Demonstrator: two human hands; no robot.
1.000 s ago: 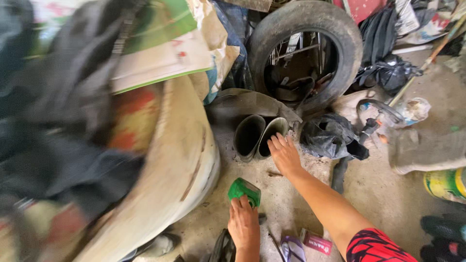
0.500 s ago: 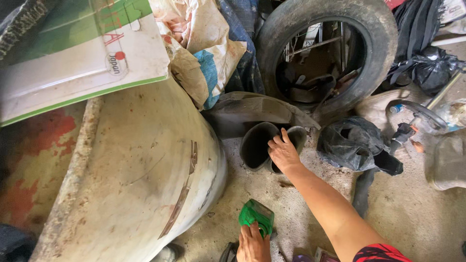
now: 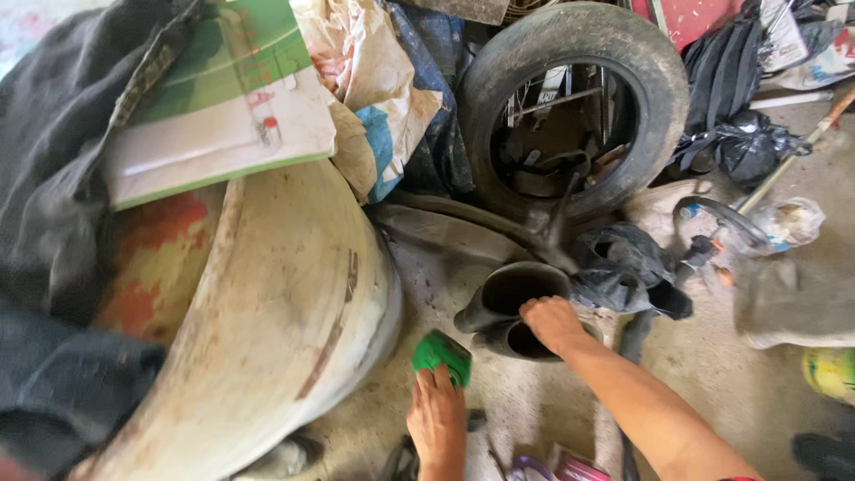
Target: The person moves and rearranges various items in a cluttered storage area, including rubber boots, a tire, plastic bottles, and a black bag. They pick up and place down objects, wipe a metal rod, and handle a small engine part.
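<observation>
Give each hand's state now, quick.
Left hand: closed on a green scrub pad.
Right hand: closed on the rim of a black rubber boot.

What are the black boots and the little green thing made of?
The black boots, gripped by the right hand, look like rubber: smooth, dull-shiny, with floppy tops. The little green thing under the left hand looks like plastic, bright and smooth, though it is too blurred to be sure.
</observation>
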